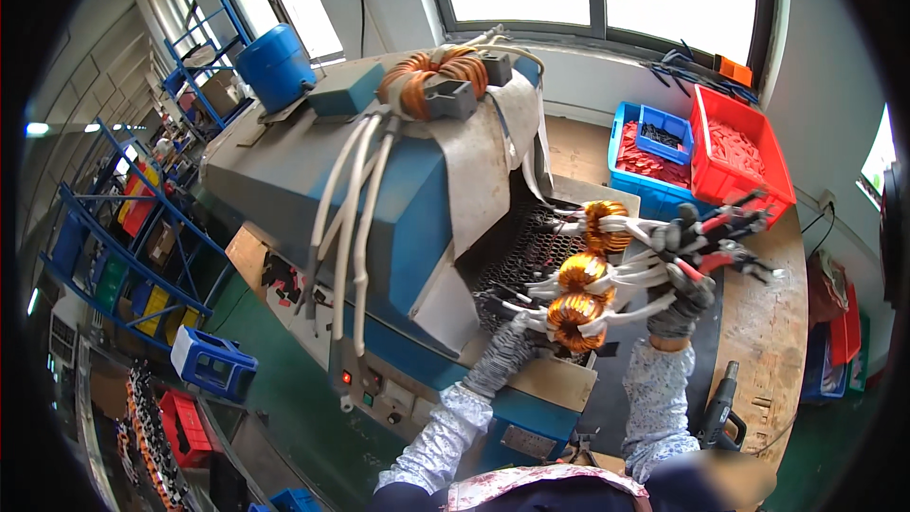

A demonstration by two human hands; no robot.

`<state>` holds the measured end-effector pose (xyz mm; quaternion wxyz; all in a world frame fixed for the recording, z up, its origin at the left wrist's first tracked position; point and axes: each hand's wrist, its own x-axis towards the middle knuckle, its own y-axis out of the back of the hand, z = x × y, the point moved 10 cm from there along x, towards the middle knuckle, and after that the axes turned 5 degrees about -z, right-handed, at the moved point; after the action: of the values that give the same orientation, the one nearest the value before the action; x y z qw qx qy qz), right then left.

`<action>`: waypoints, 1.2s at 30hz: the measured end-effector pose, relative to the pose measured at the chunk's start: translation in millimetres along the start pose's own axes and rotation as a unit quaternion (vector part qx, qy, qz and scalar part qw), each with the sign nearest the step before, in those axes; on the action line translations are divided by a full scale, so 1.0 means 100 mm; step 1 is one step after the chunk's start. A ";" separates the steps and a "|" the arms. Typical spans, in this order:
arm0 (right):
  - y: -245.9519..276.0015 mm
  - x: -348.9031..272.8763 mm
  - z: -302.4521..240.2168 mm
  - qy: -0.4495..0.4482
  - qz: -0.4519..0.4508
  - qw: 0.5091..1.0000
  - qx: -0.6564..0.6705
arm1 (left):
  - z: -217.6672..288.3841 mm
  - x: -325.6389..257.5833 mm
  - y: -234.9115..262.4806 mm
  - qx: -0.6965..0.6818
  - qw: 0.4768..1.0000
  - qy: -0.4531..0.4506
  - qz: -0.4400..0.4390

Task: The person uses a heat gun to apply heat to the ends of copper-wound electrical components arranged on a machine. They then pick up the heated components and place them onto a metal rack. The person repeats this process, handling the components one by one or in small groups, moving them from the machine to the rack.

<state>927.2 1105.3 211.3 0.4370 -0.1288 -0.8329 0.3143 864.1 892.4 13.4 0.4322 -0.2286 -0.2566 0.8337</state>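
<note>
Copper-wound toroid coils (580,289), three of them stacked in a loose column, hanging in front of the mesh mouth of the blue-grey oven machine (398,199), just above the near edge of its belt (517,246). White sleeved leads (635,270) fanning rightward from each coil.

Head view, right side: right hand (684,270) in a dark knit glove, raised, fingers closed tight around the gathered bundle of leads, red-capped terminal ends (735,228) sticking out past the fist. Held by the leads, probably so the windings need not be touched and all three come away together.

Head view, left side: left hand (507,346) in a grey striped glove, reaching up under the lowest coil, at or just short of it; fingers largely hidden behind the coil, so impossible to tell how far closed or whether gripping. Seemingly placed there to steady the hanging weight.

Elsewhere: another orange coil (431,81) with long white leads resting on top of the machine. Wooden worktop (768,322) to the right, heat gun (720,412) lying by its near edge, red bin (739,147) and blue bin (654,147) at its far edge, beneath the window. Blue barrel (275,62) at the machine's far left corner.
</note>
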 end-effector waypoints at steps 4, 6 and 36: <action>0.03 -0.45 -0.85 0.079 0.114 0.989 -0.052 | -0.05 -0.22 -0.71 -0.120 0.986 0.007 -0.119; -0.24 -0.64 -1.73 0.263 0.146 0.895 -0.329 | -0.02 -0.37 -1.20 -0.134 0.972 0.020 -0.190; -6.32 -4.19 1.65 -0.521 -0.501 0.612 0.322 | 0.56 -7.43 0.94 0.261 0.733 -0.408 0.477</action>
<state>1076.7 346.1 273.4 0.0324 0.6429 -0.7002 0.3087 1161.4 209.8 115.7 -0.1259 0.1627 -0.0382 0.9779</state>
